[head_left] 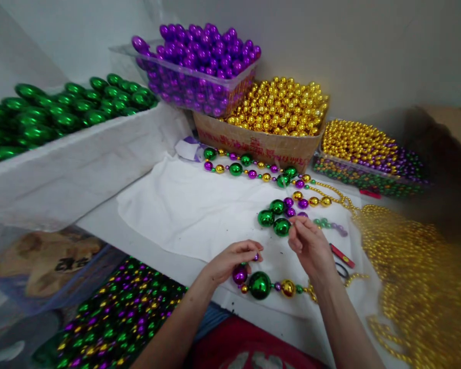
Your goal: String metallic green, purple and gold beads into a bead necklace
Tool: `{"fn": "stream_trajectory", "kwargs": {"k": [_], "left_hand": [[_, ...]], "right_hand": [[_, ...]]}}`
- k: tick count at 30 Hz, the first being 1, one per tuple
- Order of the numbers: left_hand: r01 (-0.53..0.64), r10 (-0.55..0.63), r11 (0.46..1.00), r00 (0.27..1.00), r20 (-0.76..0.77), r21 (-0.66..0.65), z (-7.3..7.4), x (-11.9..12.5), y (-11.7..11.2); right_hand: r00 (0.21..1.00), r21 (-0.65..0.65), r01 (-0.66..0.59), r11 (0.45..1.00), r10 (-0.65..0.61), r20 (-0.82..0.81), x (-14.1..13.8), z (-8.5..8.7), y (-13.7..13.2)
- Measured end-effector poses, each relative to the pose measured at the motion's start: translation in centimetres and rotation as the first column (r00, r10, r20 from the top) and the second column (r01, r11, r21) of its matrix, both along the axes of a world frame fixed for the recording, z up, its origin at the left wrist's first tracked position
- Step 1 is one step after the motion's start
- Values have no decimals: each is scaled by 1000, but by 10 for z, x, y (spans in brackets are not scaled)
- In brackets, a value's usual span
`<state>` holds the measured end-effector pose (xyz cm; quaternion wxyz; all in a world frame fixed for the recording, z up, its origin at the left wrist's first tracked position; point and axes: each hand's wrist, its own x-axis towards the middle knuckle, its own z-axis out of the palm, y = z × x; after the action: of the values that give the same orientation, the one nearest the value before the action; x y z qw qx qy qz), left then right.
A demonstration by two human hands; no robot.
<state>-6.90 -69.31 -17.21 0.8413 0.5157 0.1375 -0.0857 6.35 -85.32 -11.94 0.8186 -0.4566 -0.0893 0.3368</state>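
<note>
Bead strand: lies on the white cloth [157,215] close to the wearer; large green bead [259,285] next to a purple bead [239,274], gold bead [288,288] further right, smaller beads between. Right end runs under the right forearm, hidden there.
Left hand [232,259]: over the strand's left end, thumb and fingers closed on a small purple bead [256,257] at their tips.
Right hand [310,246]: raised, fingertips drawn together beside a loose green ball [281,227]; cannot tell whether anything is pinched, or whether the ball is touched.
Weight: likely light, hollow plastic by the look; the big green bead probably swings most.
Flex: limp between beads, each bead rigid; strand should drape and fold, not push.
Surface: mirror-glossy, round, likely slippery; loose ones may roll on a nudge, though the cloth should slow them.
Fragility: shells probably survive a pinch; coating could scuff, thread or joints likely the weak part.
Hold point: small beads or gaps beside the large green bead, between thumb and forefinger; big beads better cupped than pinched.
Nearby tangle risk: gold bead chains [407,271] heaped at right, fine and loose, apt to snag together.
</note>
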Motion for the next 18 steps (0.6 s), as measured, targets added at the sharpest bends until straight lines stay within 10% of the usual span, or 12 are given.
{"fn": "stream_trajectory", "kwargs": {"k": [6,12,18], "left_hand": [[236,-251,962,962,108,138,29,2,-7],[350,-323,920,932,166,-175,45,0,-12],[411,-357,855,909,216,-315,109,-5,-14]], "right_hand": [[989,164,96,982,-76,-123,-1,25,-48],[965,189,229,955,-198,-169,-22,58,-78],[936,230,337,913,-298,-187,-22,98,-94]]}}
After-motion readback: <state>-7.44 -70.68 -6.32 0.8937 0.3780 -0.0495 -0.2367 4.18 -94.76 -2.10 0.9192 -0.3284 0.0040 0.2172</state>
